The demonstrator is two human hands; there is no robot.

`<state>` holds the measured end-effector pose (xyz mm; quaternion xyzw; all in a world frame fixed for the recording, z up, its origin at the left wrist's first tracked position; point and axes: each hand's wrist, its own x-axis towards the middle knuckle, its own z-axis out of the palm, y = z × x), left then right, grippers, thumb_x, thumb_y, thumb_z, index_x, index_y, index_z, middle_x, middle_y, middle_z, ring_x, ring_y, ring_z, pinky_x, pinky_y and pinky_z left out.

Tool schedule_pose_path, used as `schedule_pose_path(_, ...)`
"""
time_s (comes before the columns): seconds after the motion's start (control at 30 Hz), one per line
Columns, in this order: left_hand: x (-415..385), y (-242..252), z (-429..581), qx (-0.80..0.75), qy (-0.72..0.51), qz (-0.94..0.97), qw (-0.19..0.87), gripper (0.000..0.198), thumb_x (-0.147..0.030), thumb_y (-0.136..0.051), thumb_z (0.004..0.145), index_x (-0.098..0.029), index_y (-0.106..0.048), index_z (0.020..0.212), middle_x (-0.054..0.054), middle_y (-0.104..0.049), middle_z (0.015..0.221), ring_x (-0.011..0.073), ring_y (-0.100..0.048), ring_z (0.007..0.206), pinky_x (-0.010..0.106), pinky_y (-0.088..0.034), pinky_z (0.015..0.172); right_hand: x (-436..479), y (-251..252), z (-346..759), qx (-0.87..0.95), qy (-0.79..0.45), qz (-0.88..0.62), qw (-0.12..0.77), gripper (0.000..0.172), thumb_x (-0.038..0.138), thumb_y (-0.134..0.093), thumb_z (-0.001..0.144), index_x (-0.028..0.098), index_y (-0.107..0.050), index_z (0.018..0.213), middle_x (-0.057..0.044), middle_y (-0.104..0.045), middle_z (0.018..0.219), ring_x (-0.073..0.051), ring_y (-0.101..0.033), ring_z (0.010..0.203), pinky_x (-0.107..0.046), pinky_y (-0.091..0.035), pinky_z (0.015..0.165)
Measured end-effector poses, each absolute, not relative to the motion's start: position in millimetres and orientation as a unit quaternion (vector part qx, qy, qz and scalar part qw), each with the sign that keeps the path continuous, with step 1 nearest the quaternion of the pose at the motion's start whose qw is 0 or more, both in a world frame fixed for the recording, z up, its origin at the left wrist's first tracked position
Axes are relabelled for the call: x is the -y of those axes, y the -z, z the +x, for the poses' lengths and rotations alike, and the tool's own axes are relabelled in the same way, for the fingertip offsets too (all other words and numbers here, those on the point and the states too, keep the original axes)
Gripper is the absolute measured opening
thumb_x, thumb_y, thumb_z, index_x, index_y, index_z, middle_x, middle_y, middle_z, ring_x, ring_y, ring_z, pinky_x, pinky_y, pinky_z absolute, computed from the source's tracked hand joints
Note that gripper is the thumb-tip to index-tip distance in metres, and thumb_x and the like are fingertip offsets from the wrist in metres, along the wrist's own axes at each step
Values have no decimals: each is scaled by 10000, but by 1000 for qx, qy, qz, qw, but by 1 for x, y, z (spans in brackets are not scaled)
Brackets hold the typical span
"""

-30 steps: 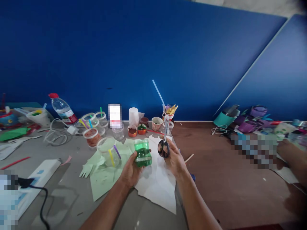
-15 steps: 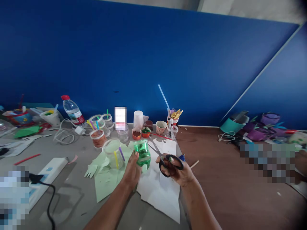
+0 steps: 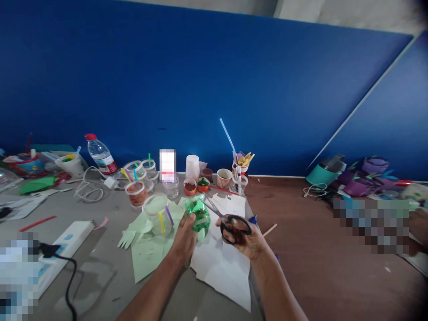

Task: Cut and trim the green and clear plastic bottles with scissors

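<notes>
My left hand (image 3: 185, 238) is wrapped round a green cut-off plastic bottle piece (image 3: 198, 213), held above white paper sheets (image 3: 223, 269). My right hand (image 3: 245, 238) grips black-handled scissors (image 3: 230, 222). Their blades point up and to the left and touch the top edge of the green piece. A clear plastic cup with yellow and purple straws (image 3: 157, 213) stands just left of my left hand on light green paper (image 3: 147, 252).
Small cups, a water bottle (image 3: 99, 154), a white cable and a power strip (image 3: 63, 247) crowd the grey table at the left. Purple and teal craft items (image 3: 351, 178) lie on the brown table at the right, where another person's hand (image 3: 417, 227) shows.
My right hand swung the scissors from pointing upward to pointing left at the green piece, and the blades now touch its top edge. The view shifted slightly.
</notes>
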<state>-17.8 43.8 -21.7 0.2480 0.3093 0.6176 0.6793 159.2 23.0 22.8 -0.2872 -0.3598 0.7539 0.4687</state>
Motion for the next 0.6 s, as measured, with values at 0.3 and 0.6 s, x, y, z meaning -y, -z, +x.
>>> schedule_pose_path(0.3,-43,21,-16,-331,-616,244,672,304,-358,-759,709,-196,-631,931,30,-685,872,155,-619,776,248,-418,702,-24,-24,154,371,-739,-292,481,318,384,-756,596,126,-728,779,11,-511,501,-90,-343,471,-263,-196,517)
schedule_pose_path(0.6,-40,17,-14,-362,-612,265,651,300,-367,-751,711,-188,-636,923,18,-676,802,150,-613,746,240,-418,679,-25,-20,152,367,-735,-300,485,328,388,-764,590,120,-727,775,7,-518,488,-88,-357,461,-258,-191,519)
